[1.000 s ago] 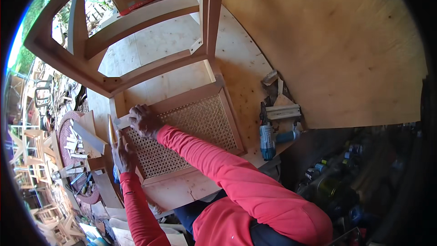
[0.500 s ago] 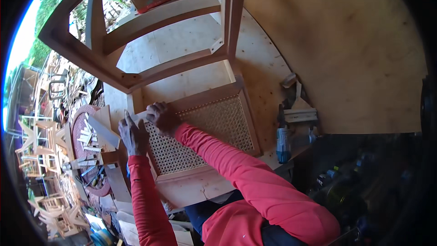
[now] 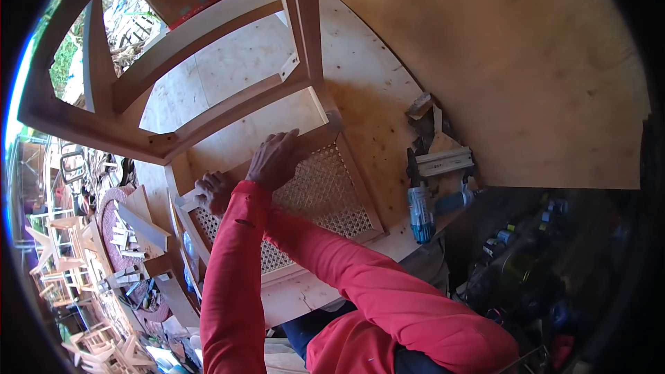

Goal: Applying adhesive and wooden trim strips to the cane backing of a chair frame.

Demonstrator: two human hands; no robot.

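A woven cane panel (image 3: pixel 322 190) set in a brown wooden frame (image 3: pixel 360 197) lies on the bench before me. My arms are crossed, the left over the right. My left hand (image 3: pixel 273 159) lies on the far rail of the frame, its fingers stretched out toward the right. At the far left corner, my right hand (image 3: pixel 215 192) has its fingers curled over the frame edge; its wrist is hidden behind the left sleeve. Just beyond the panel stands a large wooden chair frame (image 3: pixel 232 114) with curved crosspieces.
On the bench (image 3: pixel 377 128), to the right, lie a blue handheld tool (image 3: pixel 420 209) and wood offcuts (image 3: pixel 443 161). A big plywood sheet (image 3: pixel 499 69) fills the far right. Left of the bench is a round woven seat (image 3: pixel 111 211) strewn with wood scraps; chair frames (image 3: pixel 59 256) stand farther left.
My left hand has moved from the frame's far left corner across the right arm onto the far rail. My right hand has shifted left to the corner. The whole view has swung slightly right.
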